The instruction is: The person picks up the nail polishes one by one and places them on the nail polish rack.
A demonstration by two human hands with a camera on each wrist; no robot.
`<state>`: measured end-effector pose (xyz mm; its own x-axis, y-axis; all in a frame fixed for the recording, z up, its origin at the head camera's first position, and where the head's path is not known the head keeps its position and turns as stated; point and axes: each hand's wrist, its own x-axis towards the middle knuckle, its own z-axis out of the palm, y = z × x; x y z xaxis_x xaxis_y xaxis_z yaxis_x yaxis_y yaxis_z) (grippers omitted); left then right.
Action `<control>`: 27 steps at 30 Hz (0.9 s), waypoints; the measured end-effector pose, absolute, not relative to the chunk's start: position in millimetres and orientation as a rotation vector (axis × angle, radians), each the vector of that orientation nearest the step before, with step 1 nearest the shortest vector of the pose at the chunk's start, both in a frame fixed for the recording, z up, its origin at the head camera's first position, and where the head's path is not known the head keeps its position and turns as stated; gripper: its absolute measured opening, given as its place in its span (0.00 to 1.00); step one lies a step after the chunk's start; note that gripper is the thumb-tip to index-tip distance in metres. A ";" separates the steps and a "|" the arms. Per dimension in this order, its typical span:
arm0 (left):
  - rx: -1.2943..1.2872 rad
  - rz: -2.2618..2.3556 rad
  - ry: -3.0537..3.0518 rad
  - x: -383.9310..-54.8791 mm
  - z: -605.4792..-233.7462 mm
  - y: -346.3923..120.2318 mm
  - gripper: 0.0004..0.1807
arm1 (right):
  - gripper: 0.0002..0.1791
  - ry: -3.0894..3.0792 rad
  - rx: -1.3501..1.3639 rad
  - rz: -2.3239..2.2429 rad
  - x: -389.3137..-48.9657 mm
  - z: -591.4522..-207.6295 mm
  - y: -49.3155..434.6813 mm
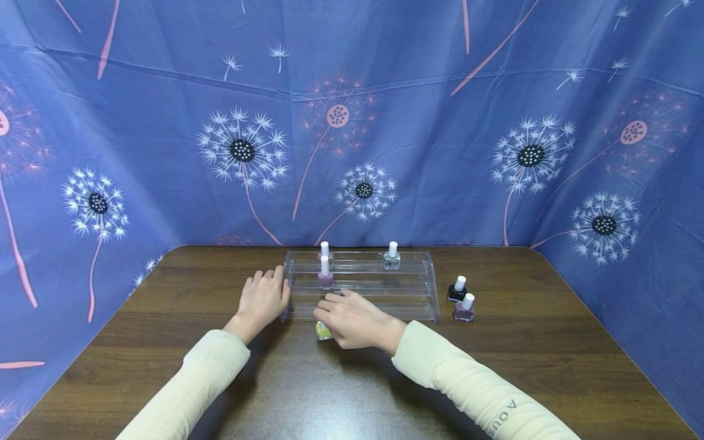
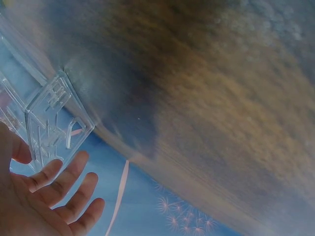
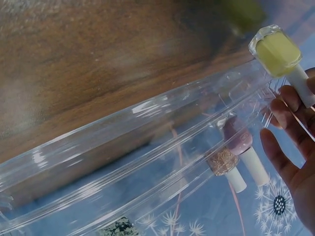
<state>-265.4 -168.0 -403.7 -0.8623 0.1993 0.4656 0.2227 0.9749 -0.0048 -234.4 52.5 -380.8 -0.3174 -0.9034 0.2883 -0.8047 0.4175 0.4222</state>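
A clear tiered display rack point(image 1: 379, 285) stands at the table's back. My right hand point(image 1: 354, 321) is in front of its lower tiers and pinches a yellow nail polish bottle point(image 3: 278, 53) by its white cap, glass end pointing away from the fingers. My left hand point(image 1: 261, 299) is at the rack's left end, its fingers loosely spread beside the clear side panel point(image 2: 42, 110). On the rack are a lilac nail polish bottle point(image 1: 326, 279), a glittery one point(image 3: 222, 162) behind it, and a dark-flecked one point(image 1: 392, 261) farther right.
Right of the rack, a black nail polish bottle point(image 1: 456, 293) and a mauve one point(image 1: 464, 312) stand close together on the brown wooden table point(image 1: 550, 354). Blue dandelion-print cloth point(image 1: 440, 153) hangs behind the table and along both sides.
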 end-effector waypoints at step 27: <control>-0.295 -0.090 -2.621 -266.0 -402.6 -167.3 0.13 | 0.07 -2.190 1.395 -0.176 -240.6 -357.4 69.2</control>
<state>-266.0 -167.3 -402.6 -0.8530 0.1921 0.4853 0.2248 0.9744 0.0094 -240.6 69.2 -357.4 -0.3243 -0.8727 0.3651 -0.8033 0.4579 0.3809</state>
